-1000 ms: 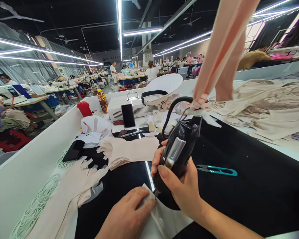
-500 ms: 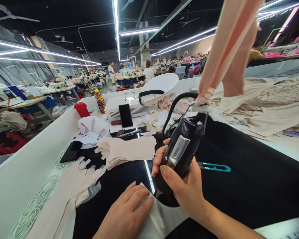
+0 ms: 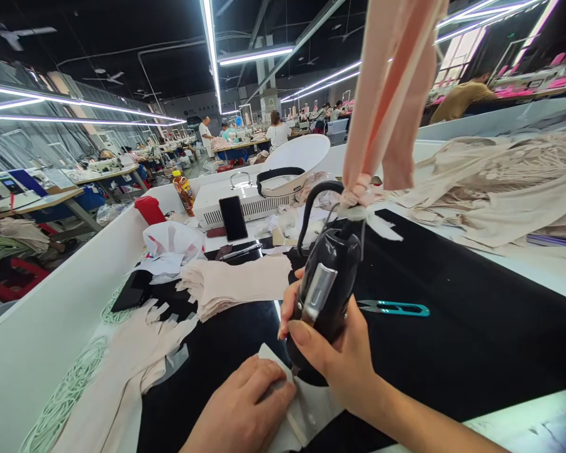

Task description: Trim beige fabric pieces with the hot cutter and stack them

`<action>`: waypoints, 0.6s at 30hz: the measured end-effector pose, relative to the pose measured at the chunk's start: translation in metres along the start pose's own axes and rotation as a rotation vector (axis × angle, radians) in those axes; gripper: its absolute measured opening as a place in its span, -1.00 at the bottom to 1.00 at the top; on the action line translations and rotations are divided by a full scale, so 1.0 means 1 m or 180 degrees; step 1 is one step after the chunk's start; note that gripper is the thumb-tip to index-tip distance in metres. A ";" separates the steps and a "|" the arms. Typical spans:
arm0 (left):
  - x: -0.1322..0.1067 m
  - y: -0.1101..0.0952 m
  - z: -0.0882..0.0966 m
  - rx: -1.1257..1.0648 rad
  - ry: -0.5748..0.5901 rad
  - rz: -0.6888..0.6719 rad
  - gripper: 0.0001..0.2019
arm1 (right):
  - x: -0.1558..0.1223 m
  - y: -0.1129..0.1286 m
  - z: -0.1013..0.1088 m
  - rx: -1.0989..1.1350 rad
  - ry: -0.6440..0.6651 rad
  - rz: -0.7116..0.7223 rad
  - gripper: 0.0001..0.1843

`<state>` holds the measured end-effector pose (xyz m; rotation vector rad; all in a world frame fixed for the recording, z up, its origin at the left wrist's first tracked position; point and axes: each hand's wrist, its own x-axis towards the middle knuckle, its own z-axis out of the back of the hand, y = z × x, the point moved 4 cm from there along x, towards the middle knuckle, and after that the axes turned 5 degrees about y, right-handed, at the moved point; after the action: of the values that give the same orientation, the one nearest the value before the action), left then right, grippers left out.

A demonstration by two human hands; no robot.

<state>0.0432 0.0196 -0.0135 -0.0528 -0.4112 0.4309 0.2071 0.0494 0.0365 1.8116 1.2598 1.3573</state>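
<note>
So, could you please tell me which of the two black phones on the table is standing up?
The phone propped against the white box at the back stands up; the other phone lies flat at the left, beside the pink fabric.

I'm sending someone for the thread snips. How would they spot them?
Find the big black mat. Right of the black handheld tool gripped by the right hand, the thread snips lie flat on it; only they have a teal handle.

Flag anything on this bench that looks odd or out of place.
The black handheld tool in the right hand hangs from a knotted pink fabric strip, a makeshift sling. Jagged fabric offcuts lie strewn at the left edge; teal snips lie loose on the black mat.
</note>
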 end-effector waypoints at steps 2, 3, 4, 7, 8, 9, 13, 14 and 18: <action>0.000 -0.001 0.001 0.0031 0.0019 -0.0003 -0.78 | -0.002 -0.002 0.000 0.0011 0.0078 -0.0023 -0.65; 0.000 -0.001 0.001 0.0035 0.0021 -0.0002 -0.78 | -0.003 -0.002 0.001 0.0003 0.0087 -0.0019 -0.65; 0.001 -0.001 0.001 0.0029 0.0012 0.0011 -0.78 | -0.003 -0.002 0.001 -0.0006 0.0091 -0.0012 -0.67; 0.000 -0.001 0.001 -0.0008 -0.0023 0.0076 -0.76 | -0.003 0.000 0.000 -0.0054 0.0101 -0.0029 -0.72; 0.000 0.000 0.002 -0.0014 -0.0025 0.0083 -0.76 | -0.003 0.001 0.000 -0.0075 0.0110 -0.0038 -0.74; -0.001 0.000 0.002 -0.0011 -0.0013 0.0084 -0.76 | -0.002 0.003 0.000 -0.0091 0.0110 -0.0039 -0.74; -0.002 0.000 0.004 0.0050 0.0102 -0.0007 -0.75 | -0.001 0.014 0.006 -0.0051 -0.0044 0.0168 -0.71; -0.001 0.000 0.005 0.0063 0.0086 -0.0043 -0.75 | -0.001 0.016 0.009 -0.0049 -0.0074 0.0229 -0.71; 0.002 -0.005 0.005 -0.0036 -0.0016 -0.0070 -0.76 | -0.003 0.024 0.017 -0.0171 -0.0124 0.0298 -0.68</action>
<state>0.0453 0.0156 -0.0070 -0.0580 -0.4189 0.4071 0.2310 0.0381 0.0496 1.8715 1.1204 1.3858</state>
